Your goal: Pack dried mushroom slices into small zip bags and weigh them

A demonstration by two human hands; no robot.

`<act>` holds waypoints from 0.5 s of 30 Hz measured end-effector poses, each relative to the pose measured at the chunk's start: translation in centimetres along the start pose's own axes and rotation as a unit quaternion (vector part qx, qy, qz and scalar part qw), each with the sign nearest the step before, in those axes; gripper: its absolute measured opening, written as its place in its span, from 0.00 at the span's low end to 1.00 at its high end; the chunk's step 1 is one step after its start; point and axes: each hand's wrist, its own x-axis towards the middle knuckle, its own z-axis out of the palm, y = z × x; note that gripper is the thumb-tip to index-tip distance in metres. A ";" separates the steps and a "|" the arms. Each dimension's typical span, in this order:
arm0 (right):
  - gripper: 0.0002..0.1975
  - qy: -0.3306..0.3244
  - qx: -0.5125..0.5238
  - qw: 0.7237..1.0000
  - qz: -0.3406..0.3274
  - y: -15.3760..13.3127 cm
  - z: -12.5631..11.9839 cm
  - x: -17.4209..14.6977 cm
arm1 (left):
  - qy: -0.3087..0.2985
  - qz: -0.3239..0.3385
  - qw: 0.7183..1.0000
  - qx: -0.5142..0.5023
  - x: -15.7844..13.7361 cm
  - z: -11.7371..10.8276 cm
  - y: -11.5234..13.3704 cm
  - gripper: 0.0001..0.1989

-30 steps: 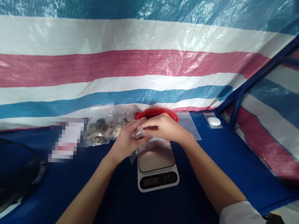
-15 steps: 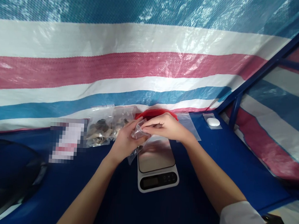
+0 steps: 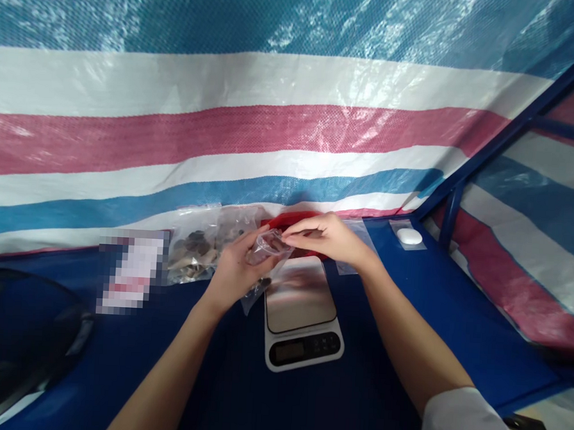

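Observation:
My left hand (image 3: pixel 237 268) is wrapped round a small clear plastic bag (image 3: pixel 252 296), whose mouth gapes upward between thumb and fingers. A few dark pieces show low in the bag. With fingers pinched, my right hand (image 3: pixel 327 238) is at the right rim of the bag's mouth. Just below the hands lies a white kitchen scale (image 3: pixel 302 299) with a shiny plate and a black display panel. Behind the right hand is a red container (image 3: pixel 296 217), mostly hidden.
Clear bags of dark and tan dried pieces (image 3: pixel 192 255) lie left of my hands. A flat clear bag (image 3: pixel 358 235) and a white oval object (image 3: pixel 410 236) on plastic are to the right. A dark round object (image 3: pixel 25 342) stands left; striped sheeting (image 3: pixel 272 124) rises behind.
My right hand has shifted slightly right and up along the bag's mouth, which shows wider. My left hand still holds the bag, little moved.

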 end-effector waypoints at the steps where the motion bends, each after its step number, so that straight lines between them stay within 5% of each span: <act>1: 0.12 0.008 -0.011 1.000 0.006 0.2 -0.4 0.0 | 0.003 -0.004 1.000 -0.001 0.0 -0.2 -0.1 0.25; 7: 0.09 0.003 -0.176 0.982 0.066 2.3 -1.1 0.5 | 0.020 -0.051 0.998 -0.023 0.2 -1.0 -0.4 0.26; 15: 0.12 -0.054 -0.365 0.925 0.092 4.6 1.4 1.6 | 0.021 -0.083 0.994 -0.063 0.4 -1.9 -0.2 0.26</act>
